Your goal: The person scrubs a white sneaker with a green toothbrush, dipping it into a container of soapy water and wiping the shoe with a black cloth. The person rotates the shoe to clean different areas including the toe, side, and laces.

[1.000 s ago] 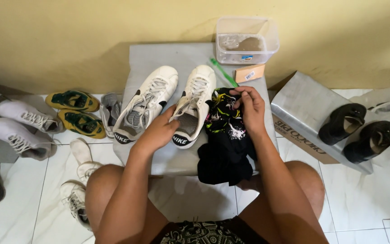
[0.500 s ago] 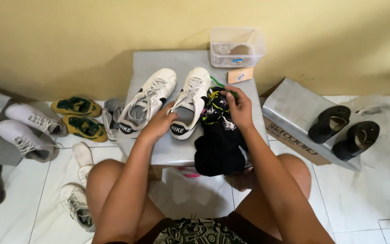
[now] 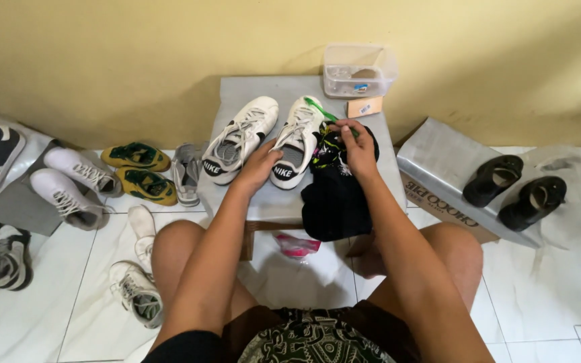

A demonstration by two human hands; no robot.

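Observation:
Two white sneakers stand side by side on a small grey table [image 3: 250, 91]. My left hand [image 3: 258, 165] rests on the heel of the right white sneaker [image 3: 295, 140], fingers curled against it. The left white sneaker [image 3: 240, 138] lies untouched beside it. My right hand [image 3: 356, 146] presses on a black cloth with a colourful print [image 3: 334, 191] that hangs over the table's front edge. A green toothbrush [image 3: 317, 107] pokes out between that sneaker and my right hand.
A clear plastic box [image 3: 360, 70] and a small orange block [image 3: 364, 107] sit at the table's back. Black sandals [image 3: 512, 185] lie on a paper-covered carton at right. Yellow-green shoes [image 3: 139, 171] and several white and grey shoes lie on the tiled floor at left. Pink plastic [image 3: 296, 245] under the table.
My view has shifted so the table sits more centred. My right hand moved slightly up the black cloth towards the toothbrush. My left hand stays at the sneaker's heel.

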